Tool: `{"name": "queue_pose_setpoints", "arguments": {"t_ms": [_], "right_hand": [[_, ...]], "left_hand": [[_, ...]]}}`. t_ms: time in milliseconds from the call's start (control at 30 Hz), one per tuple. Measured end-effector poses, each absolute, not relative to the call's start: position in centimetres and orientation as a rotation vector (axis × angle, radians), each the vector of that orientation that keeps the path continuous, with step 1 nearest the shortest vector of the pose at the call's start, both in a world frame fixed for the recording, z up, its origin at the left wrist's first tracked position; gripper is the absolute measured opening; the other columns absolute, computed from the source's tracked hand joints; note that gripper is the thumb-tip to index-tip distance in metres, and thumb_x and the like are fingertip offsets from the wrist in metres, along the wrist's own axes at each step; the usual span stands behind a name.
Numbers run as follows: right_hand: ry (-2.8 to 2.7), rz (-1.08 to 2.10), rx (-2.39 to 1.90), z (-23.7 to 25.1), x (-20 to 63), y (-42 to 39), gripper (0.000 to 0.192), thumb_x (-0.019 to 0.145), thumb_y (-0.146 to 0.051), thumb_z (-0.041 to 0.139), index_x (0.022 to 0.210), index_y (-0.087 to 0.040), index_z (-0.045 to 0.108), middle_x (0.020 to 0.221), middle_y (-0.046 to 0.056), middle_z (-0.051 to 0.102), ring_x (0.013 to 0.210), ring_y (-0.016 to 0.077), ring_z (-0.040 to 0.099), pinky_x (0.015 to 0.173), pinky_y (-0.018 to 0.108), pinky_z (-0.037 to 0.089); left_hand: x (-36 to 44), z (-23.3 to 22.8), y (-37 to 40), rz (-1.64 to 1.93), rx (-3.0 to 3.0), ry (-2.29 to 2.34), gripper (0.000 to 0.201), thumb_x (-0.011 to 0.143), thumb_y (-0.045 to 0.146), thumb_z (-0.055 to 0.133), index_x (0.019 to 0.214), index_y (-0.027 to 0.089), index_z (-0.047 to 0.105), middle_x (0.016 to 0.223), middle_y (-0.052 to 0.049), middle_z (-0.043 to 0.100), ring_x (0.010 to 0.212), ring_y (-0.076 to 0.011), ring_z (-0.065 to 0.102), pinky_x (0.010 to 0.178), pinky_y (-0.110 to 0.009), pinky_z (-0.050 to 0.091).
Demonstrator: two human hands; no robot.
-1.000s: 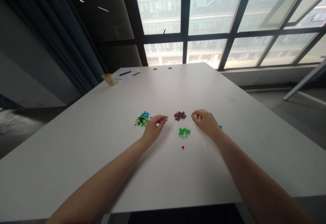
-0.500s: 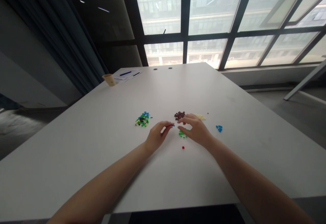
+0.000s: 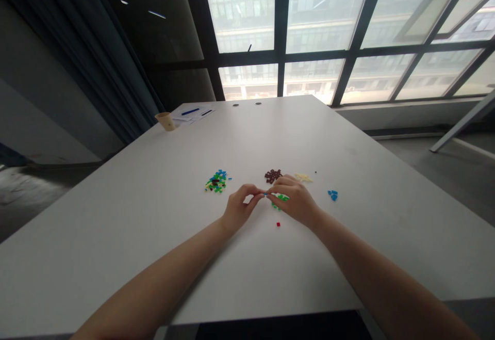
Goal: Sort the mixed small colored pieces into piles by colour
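- Head view: the left hand (image 3: pixel 238 208) and the right hand (image 3: pixel 293 201) meet just below the middle of the frame, over the white table (image 3: pixel 154 216).
- A small blue piece (image 3: pixel 265 194) sits exactly where the fingertips of both hands come together. The left thumb and forefinger are pinched closed on it. The right fingertips touch it too, but I cannot tell if they really grip it.
- The green pile (image 3: pixel 279 198) lies partly hidden under the right hand, just to the right of the blue piece.
- The dark brown pile (image 3: pixel 273 175) is just above the right hand, and a pale yellow pile (image 3: pixel 303 177) lies beside it, to the right.
- A few blue pieces (image 3: pixel 332 194) lie apart, to the right of the right hand.
- One red piece (image 3: pixel 277 224) lies alone, just below the hands.
- The mixed pile (image 3: pixel 216 181) of green, blue and yellow pieces is to the upper left of the left hand.
- In the upper left part of the table stand a paper cup (image 3: pixel 165 120) and some papers (image 3: pixel 191 112) with pens.
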State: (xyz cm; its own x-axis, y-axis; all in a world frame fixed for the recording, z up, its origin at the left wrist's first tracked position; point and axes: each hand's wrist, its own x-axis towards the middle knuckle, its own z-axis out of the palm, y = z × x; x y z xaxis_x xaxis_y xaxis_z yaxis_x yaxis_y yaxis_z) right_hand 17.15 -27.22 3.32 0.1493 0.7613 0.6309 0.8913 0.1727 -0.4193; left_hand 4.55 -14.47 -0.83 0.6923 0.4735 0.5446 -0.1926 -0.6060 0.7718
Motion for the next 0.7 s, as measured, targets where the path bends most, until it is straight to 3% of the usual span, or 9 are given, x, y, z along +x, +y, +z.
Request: {"name": "queue_pose_setpoints", "arguments": {"t_ms": [167, 333, 500, 700], "right_hand": [[-1.619, -0.183, -1.799, 3.6, 18.0, -27.4, 0.010, 0.078, -0.020, 0.055, 0.073, -0.019, 0.064, 0.072, 0.003, 0.061, 0.073, 0.0146, 0.053, 0.071, 0.027, 0.040], [-1.296, -0.082, -2.403, 4.3, 23.9, -30.3, 0.013, 0.074, -0.023, 0.053, 0.067, -0.019, 0.064, 0.071, 0.003, 0.061, 0.064, 0.0136, 0.053, 0.061, 0.025, 0.038], [-0.885, 0.317, -2.830, 3.7, 29.9, -34.3, 0.006, 0.064, -0.020, 0.060, 0.066, -0.018, 0.065, 0.072, 0.005, 0.065, 0.066, 0.0154, 0.057, 0.055, 0.024, 0.037], [-0.789, 0.693, -2.776, 2.4, 32.4, -36.1, 0.007, 0.060, -0.023, 0.064, 0.064, -0.018, 0.068, 0.069, 0.005, 0.067, 0.070, 0.0176, 0.060, 0.057, 0.024, 0.040]], "left_hand": [[4.9, -0.4, -14.4, 0.867, 1.897, 0.262, 0.019, 0.074, 0.029, 0.063, 0.083, 0.019, 0.049, 0.079, -0.002, 0.064, 0.076, -0.0137, 0.063, 0.072, -0.028, 0.052], [5.0, -0.2, -14.2, 0.847, 1.931, 0.301, 0.016, 0.077, 0.030, 0.060, 0.084, 0.019, 0.051, 0.080, -0.002, 0.061, 0.077, -0.0128, 0.061, 0.072, -0.027, 0.050], [5.0, -0.1, -14.0, 0.827, 2.069, 0.311, 0.012, 0.078, 0.029, 0.057, 0.085, 0.020, 0.052, 0.080, -0.001, 0.060, 0.076, -0.0122, 0.059, 0.068, -0.025, 0.047], [5.0, -0.2, -13.4, 0.820, 2.024, 0.400, 0.019, 0.076, 0.031, 0.059, 0.091, 0.022, 0.050, 0.076, 0.001, 0.060, 0.074, -0.0122, 0.058, 0.066, -0.025, 0.044]]}}
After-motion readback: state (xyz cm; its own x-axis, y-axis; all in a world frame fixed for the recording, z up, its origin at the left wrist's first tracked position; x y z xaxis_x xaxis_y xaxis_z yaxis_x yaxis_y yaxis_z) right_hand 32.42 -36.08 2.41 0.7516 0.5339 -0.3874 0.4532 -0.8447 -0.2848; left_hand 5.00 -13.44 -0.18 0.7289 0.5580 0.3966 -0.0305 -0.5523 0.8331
